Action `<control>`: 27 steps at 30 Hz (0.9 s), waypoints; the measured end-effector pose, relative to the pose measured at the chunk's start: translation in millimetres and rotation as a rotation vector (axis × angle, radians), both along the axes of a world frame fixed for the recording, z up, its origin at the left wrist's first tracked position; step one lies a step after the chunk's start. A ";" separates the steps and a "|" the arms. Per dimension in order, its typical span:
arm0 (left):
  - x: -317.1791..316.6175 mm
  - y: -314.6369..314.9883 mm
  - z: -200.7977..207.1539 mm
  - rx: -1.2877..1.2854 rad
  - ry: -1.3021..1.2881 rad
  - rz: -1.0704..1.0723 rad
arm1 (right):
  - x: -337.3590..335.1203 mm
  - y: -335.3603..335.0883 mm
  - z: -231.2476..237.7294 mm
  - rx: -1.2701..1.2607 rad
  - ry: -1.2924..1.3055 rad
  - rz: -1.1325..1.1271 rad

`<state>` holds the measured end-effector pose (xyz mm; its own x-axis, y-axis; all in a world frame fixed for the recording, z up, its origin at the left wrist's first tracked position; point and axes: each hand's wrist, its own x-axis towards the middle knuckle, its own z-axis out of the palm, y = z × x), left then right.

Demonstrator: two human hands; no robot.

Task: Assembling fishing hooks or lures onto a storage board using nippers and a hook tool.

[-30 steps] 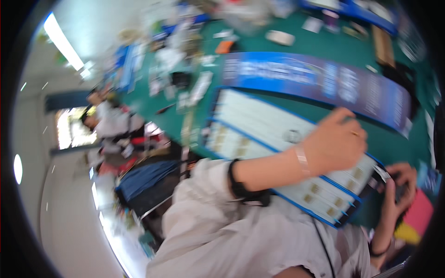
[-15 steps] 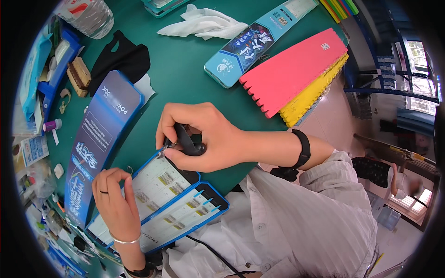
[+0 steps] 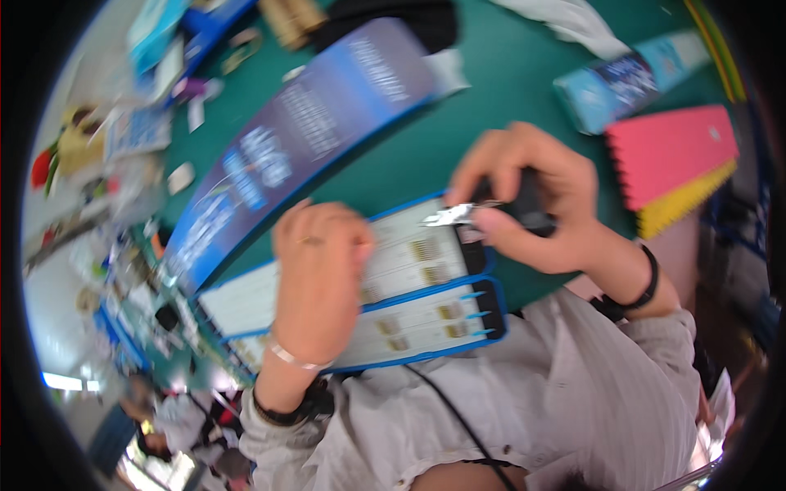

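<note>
1. As your view swings round from half a second ago, the open blue-edged case (image 3: pixel 422 329) slides from the lower left to the middle of the frame, small brownish bundles (image 3: pixel 425 250) dotting its two white panels.
2. Your right hand (image 3: pixel 565 196), right of centre, has the black tool (image 3: pixel 532 211) pinched between thumb and curled fingers; its silver tip (image 3: pixel 449 215) points left over the upper panel's right end.
3. Your left hand (image 3: pixel 318 274) now looks more closed, its fingers bent over that same panel; blur hides whether they pinch anything, so I can't tell.
4. That puts both hands at one panel, which I'd read as close two-handed work.
5. Toward the upper left lies your long blue-grey cover (image 3: pixel 303 139); at right, the pink sheet (image 3: pixel 675 151) overlaps the yellow sheet (image 3: pixel 684 204).
</note>
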<state>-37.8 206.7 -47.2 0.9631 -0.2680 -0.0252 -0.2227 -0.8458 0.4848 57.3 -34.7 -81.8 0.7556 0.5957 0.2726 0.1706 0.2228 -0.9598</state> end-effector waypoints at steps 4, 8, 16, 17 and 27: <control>-2.0 -0.1 0.0 -0.054 0.030 -0.013 | -7.8 1.7 6.4 0.001 0.130 0.016; -5.4 3.4 -0.4 -0.062 0.025 0.002 | -4.8 11.1 3.4 -0.014 -0.009 0.088; -7.3 6.1 -4.7 -0.136 0.041 -0.008 | -6.6 9.9 3.3 -0.018 0.012 0.082; -6.9 5.8 -4.7 -0.139 0.046 -0.020 | -6.7 10.0 3.9 -0.022 0.013 0.084; -8.5 6.0 -3.0 -0.211 0.029 0.012 | -3.2 5.6 5.5 -0.114 -0.089 0.087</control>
